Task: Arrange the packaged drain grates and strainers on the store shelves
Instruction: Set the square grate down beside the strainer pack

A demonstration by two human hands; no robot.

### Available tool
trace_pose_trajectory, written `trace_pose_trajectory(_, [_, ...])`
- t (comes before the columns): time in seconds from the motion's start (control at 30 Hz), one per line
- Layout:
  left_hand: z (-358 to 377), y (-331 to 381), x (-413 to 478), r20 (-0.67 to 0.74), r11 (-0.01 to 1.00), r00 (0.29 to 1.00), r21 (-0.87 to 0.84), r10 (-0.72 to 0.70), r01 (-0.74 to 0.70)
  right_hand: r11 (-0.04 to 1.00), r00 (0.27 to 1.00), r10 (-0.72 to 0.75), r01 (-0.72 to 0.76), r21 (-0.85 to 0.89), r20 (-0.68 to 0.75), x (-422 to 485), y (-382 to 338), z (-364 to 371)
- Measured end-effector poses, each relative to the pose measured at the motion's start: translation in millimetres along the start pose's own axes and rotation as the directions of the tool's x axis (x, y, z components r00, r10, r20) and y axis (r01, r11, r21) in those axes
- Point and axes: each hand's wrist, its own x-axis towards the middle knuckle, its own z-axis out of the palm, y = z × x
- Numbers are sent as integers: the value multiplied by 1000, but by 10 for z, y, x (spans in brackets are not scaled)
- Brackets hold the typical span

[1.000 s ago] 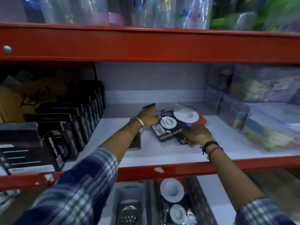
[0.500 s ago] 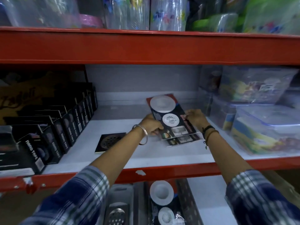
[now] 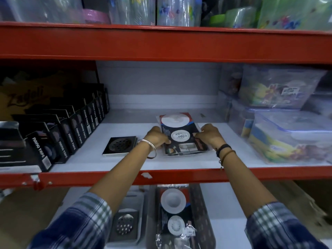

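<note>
A small stack of strainer packs [image 3: 180, 130], black cards with white round strainers in clear plastic, lies flat on the middle shelf [image 3: 179, 162]. My left hand [image 3: 156, 137] grips its left edge and my right hand [image 3: 208, 135] grips its right edge. A square black drain grate [image 3: 120, 145] lies flat just left of my left hand. On the shelf below sit another strainer pack [image 3: 175, 212] and a steel drain grate [image 3: 124, 224] in a tray.
A row of black nano tape boxes [image 3: 71, 133] fills the shelf's left side. Clear plastic food containers [image 3: 287, 133] are stacked on the right. The red shelf beam [image 3: 161, 44] hangs overhead, with wrapped goods above it.
The strainer packs went from lying askew, to being lifted and tilted upright, to lying flat and squared on the shelf, with both hands at their sides. The view shifted left, revealing the black grate.
</note>
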Motion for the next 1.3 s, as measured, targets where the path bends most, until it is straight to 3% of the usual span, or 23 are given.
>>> trace_pose_trajectory(0.2, [-8,-243,-212,-17,991,1000,135,-20,22,980,999,-48,46,-196,-8,-507,22,119])
trace_pose_trajectory(0.4, [-35,-324,-491,-51,985,996,161,75,-66,966,994,-76,53,-255,-80,-831,114,260])
trace_pose_trajectory(0.5, [-237,-404,-625,-149,924,955,328,255,-195,949,965,-181,121,-292,-188,-956,8,229])
trace_pose_trajectory(0.6, [-509,-614,-770,-293,830,823,449,486,-330,930,915,-345,302,-212,-210,-1059,-211,292])
trace_pose_trajectory(0.67, [-704,-842,-819,-325,740,730,571,601,-355,917,906,-396,384,-104,-148,-1114,-412,396])
trace_pose_trajectory(0.73, [-937,-1111,-855,-308,659,685,675,660,-332,894,895,-444,439,-94,-40,-1133,-632,562])
trace_pose_trajectory(0.83, [-1180,-1476,-885,-298,635,702,720,647,-280,830,850,-503,526,-184,159,-1071,-891,821])
trace_pose_trajectory(0.97, [-1270,-1717,-869,-247,585,720,767,649,-264,810,819,-385,521,-269,426,-866,-1174,1193])
trace_pose_trajectory(1.13, [-1272,-1748,-825,-291,599,691,759,662,-255,871,795,-215,419,-257,568,-507,-1411,1424])
trace_pose_trajectory(1.3, [-1279,-1813,-749,-311,599,672,762,672,-247,842,780,-185,439,-314,597,-293,-1444,1418])
